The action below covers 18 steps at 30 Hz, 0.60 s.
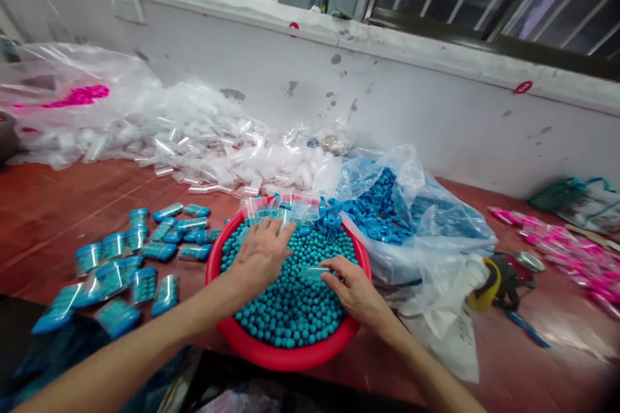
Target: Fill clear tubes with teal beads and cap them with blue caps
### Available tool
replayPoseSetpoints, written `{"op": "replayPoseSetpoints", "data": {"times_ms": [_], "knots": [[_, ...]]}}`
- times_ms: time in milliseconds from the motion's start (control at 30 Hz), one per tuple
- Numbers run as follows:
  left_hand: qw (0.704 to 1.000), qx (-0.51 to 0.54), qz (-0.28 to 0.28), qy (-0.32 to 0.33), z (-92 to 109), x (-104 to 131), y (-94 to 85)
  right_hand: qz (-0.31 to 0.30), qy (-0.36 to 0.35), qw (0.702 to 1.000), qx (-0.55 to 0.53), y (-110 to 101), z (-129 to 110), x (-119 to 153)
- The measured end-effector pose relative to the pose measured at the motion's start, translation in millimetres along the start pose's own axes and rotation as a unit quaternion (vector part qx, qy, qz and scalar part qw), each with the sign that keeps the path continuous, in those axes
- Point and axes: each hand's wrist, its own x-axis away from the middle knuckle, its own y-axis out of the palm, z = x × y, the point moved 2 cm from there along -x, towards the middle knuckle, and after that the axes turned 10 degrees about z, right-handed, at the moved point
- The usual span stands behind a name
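A red basin (290,361) full of teal beads (295,310) stands in front of me. My left hand (264,251) is over its left half, palm down with fingers stretched out, close to several clear plastic tubes (303,210) at the far rim. Whether its fingertips touch a tube I cannot tell. Over the right half of the beads, my right hand (351,287) pinches a small clear tube (314,272) between thumb and fingers, the tube lying nearly level. Blue plastic caps (330,216) sit on the basin's far right edge.
Filled tubes with blue caps (113,245) lie on the red table (39,219) at left. Behind is a heap of clear tubes (208,142). A bag of blue caps (382,206) adjoins the basin. Farther right are a yellow-black tool (487,284), a blue pen (527,328) and pink pieces (562,245).
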Motion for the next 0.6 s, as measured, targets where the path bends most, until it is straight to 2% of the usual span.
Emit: {"op": "replayPoseSetpoints", "data": {"times_ms": [100,167,233,300,367,467,600], "knots": [[0.996,0.028,-0.069,0.052,21.9,30.9,29.4,-0.02,-0.025,0.999,0.004,10.1,-13.6,-0.9],[0.993,0.072,-0.091,0.026,22.8,48.1,45.9,-0.058,-0.031,0.998,-0.01,12.8,-17.5,-0.6],[0.988,0.096,-0.122,-0.012,17.1,56.4,55.0,-0.107,-0.039,0.993,-0.021,12.0,-16.8,-4.3],[0.981,0.095,-0.161,-0.046,10.8,56.3,56.0,-0.119,-0.056,0.991,0.0,8.8,-13.3,-16.3],[0.976,0.085,-0.183,-0.086,7.3,51.7,52.0,-0.089,-0.074,0.99,0.08,7.7,-9.2,-35.9],[0.971,0.086,-0.18,-0.133,9.5,43.2,47.3,-0.089,-0.065,0.958,0.263,17.7,-3.0,-66.2],[0.964,0.142,-0.163,-0.155,16.4,30.6,55.1,-0.104,-0.044,0.943,0.312,29.8,4.2,-80.2]]}}
